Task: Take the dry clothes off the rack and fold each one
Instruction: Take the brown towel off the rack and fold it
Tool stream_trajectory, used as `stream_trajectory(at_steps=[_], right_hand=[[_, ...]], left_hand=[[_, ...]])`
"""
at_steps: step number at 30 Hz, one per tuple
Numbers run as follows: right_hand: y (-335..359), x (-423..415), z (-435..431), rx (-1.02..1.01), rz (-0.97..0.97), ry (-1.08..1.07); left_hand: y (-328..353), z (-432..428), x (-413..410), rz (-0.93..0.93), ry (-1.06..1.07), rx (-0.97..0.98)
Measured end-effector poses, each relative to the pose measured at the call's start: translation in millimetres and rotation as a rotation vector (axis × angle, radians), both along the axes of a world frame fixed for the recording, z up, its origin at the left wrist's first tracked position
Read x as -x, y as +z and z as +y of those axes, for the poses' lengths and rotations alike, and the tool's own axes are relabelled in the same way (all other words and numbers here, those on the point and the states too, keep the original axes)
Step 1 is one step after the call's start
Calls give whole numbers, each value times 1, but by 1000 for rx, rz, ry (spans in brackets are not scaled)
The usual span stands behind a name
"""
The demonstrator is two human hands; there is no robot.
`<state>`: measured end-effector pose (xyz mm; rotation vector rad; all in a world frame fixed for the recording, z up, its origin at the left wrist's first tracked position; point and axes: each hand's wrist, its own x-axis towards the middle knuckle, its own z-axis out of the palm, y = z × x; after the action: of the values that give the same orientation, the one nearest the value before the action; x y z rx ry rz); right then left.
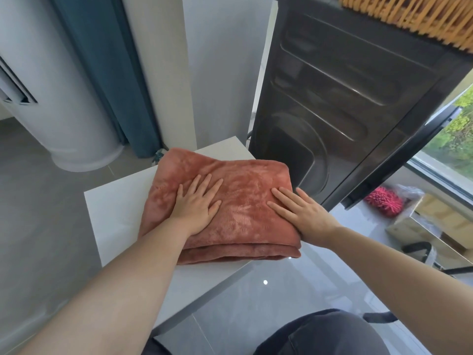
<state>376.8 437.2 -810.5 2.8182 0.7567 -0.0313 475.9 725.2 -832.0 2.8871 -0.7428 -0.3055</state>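
Note:
A rust-red plush cloth (240, 180) lies folded in several layers on a small white table (112, 211). My left hand (197, 206) presses flat on the cloth's left half, fingers spread and straight. On the cloth's right edge my right hand (299, 211) lies flat too, fingers pointing left. Neither hand grips anything. No drying rack is in sight.
A dark grey appliance (345, 103) stands right behind the table, a woven basket (409, 14) on top. A white column (58, 93) and teal curtain (107, 80) are at the left. Cardboard boxes (435, 226) and a pink fluffy thing (384, 201) lie by the window on the right.

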Motion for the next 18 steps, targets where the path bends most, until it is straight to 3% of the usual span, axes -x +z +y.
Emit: stream_trajectory(at_steps=[3,7,11,15,18], right_hand=[[6,1,4,-9,-66,107],[17,-4,8,-78,-85,187],[32,-1,13,-153,-14,123],[48,1,23,-269,111,-48],[57,5,30,-320,161,-213]], left_hand=[[2,-2,2,-22,4,-20],[10,-12,17,-198,64,-43],[21,-23,40,-414,-134,265],[40,-17,62,-128,-261,506],[49,-15,76,-101,-322,391]])
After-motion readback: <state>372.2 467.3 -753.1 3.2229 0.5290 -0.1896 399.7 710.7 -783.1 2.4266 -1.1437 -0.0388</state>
